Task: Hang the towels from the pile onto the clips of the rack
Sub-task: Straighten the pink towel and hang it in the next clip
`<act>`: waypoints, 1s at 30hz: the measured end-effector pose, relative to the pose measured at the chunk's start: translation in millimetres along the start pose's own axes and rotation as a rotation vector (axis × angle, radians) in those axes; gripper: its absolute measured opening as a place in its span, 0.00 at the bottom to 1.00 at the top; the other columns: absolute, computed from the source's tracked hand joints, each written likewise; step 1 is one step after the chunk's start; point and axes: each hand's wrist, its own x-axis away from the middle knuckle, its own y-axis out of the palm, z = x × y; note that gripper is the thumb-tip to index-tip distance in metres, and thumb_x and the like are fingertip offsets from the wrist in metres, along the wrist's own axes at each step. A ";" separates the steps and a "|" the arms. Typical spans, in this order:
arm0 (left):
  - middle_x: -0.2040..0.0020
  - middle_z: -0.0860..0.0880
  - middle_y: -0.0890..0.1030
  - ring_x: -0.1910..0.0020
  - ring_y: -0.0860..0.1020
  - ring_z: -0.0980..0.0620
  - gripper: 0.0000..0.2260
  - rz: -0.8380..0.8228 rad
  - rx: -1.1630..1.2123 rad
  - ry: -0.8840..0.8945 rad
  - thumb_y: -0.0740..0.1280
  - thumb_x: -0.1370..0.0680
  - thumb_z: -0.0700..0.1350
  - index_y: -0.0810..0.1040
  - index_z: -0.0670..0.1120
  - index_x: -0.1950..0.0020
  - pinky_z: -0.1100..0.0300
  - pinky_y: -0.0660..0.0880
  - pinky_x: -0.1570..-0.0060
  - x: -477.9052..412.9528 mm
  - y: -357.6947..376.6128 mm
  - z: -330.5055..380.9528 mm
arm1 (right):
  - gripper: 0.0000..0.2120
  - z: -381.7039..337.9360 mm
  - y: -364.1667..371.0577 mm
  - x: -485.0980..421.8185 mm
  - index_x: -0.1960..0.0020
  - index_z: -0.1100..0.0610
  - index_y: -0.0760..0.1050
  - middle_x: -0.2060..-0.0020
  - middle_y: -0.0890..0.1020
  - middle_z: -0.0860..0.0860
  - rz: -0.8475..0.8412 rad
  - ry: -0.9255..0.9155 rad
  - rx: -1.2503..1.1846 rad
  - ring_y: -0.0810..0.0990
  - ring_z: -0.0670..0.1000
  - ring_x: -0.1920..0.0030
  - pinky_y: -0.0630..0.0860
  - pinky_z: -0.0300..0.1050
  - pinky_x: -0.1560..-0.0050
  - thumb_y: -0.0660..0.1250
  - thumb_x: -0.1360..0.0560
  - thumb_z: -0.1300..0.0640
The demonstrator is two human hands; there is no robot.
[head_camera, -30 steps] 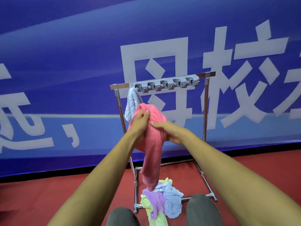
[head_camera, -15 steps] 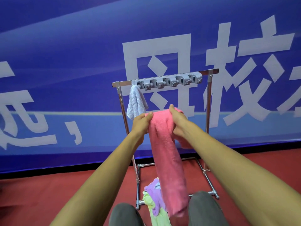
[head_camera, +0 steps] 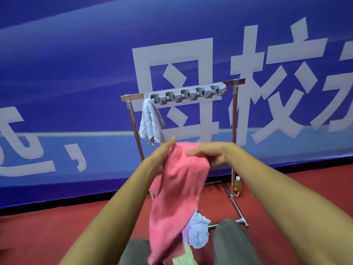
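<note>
Rack (head_camera: 234, 131) of chrome tubing stood on the red floor (head_camera: 57, 236), just beyond the fingers (head_camera: 193, 152). A pink towel (head_camera: 177, 188) hung long from both hands, its top at the fingers and its tail well below them. The right hand (head_camera: 215, 153) gripped the top fold, fingers curled over it. The left hand (head_camera: 158, 161) laid straight fingers against the towel's left edge. Below the fingers lay the pile of towels (head_camera: 198, 232), at the rack's foot. Above and left of them a grey-blue towel (head_camera: 150, 123) hung from the leftmost clip of the grey clip strip (head_camera: 188, 93). A small bottle (head_camera: 237, 185) stood by the right post.
</note>
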 end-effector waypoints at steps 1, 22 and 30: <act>0.56 0.45 0.86 0.61 0.84 0.48 0.14 -0.107 -0.082 -0.047 0.71 0.22 0.54 0.84 0.43 0.52 0.55 0.80 0.58 2.4 -0.9 -2.3 | 0.15 1.1 0.6 0.6 0.41 0.62 0.78 0.51 0.85 0.57 -0.027 -0.017 -0.031 0.84 0.54 0.52 0.80 0.53 0.41 0.71 0.22 0.54; 0.46 0.44 0.86 0.48 0.85 0.46 0.18 0.080 0.201 0.229 0.64 0.19 0.60 0.79 0.48 0.39 0.49 0.81 0.44 7.7 -12.0 -15.6 | 0.07 -9.0 15.6 21.1 0.46 0.62 0.79 0.61 0.86 0.55 0.175 -0.128 -0.342 0.85 0.52 0.62 0.84 0.46 0.58 0.69 0.21 0.58; 0.49 0.45 0.86 0.54 0.84 0.45 0.14 0.111 -0.138 0.176 0.71 0.23 0.55 0.83 0.49 0.42 0.51 0.82 0.60 6.7 -39.6 7.3 | 0.07 -13.7 14.0 22.8 0.52 0.57 0.77 0.61 0.81 0.53 0.167 -0.124 -0.289 0.81 0.52 0.62 0.81 0.45 0.62 0.70 0.22 0.53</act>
